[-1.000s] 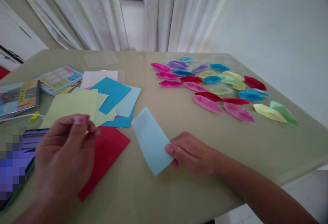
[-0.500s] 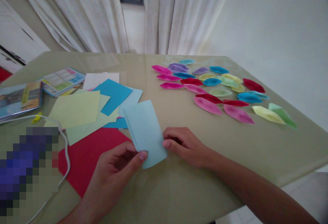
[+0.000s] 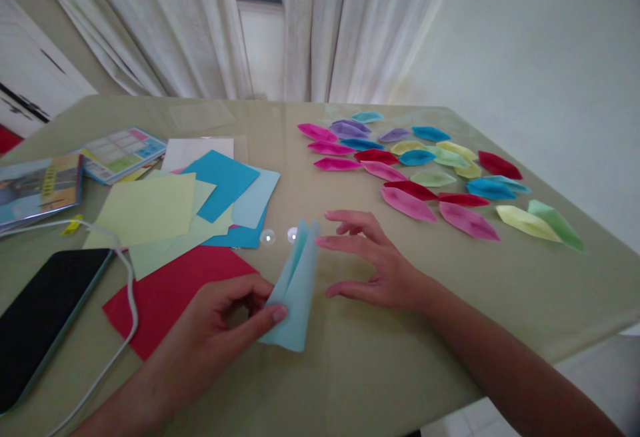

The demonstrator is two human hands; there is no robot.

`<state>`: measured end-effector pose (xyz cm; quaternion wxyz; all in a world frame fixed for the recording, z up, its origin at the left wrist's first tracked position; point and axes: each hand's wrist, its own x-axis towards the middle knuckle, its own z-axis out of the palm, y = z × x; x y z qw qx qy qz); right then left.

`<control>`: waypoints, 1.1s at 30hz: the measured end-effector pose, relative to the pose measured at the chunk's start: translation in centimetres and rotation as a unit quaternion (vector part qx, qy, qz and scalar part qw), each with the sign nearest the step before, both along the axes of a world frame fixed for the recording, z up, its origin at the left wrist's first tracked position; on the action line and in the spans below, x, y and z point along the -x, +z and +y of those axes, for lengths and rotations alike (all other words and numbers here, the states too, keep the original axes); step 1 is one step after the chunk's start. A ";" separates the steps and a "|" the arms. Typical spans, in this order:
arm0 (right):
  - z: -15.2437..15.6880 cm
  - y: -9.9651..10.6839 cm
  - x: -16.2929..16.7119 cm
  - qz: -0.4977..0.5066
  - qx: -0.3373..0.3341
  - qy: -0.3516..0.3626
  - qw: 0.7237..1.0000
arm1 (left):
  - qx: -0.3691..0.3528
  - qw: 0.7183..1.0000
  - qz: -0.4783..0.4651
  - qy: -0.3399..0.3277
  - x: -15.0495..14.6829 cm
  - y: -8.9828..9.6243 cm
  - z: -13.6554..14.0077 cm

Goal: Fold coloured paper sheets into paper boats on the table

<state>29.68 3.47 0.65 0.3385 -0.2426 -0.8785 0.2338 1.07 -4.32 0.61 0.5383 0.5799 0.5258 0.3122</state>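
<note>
A folded light blue sheet of paper (image 3: 299,304) is pinched near its lower left by my left hand (image 3: 235,310), thumb on the near face. The paper stands tilted above the table, its layers slightly parted at the top. My right hand (image 3: 375,260) is just to the right of the paper, fingers spread and bent; the index fingertip is close to the upper edge, and I cannot tell whether it touches. Beneath and beyond my left hand lies a red sheet (image 3: 175,297) flat on the table.
Loose pale yellow sheets (image 3: 150,207) and blue sheets (image 3: 220,180) overlap at the left. A black phone (image 3: 50,317), a white cable (image 3: 131,290) and a booklet (image 3: 40,187) lie further left. Several folded paper boats (image 3: 410,202) in many colours cover the table's far right.
The light blue paper has turned from facing me to a more edge-on tilt, its layers parting. My right hand has let go of its right edge and spread its fingers.
</note>
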 end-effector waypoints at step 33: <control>-1.9 0.0 1.3 -0.231 -0.093 0.084 0.965 | -0.415 0.818 0.345 -0.199 0.0 -1.8 -0.9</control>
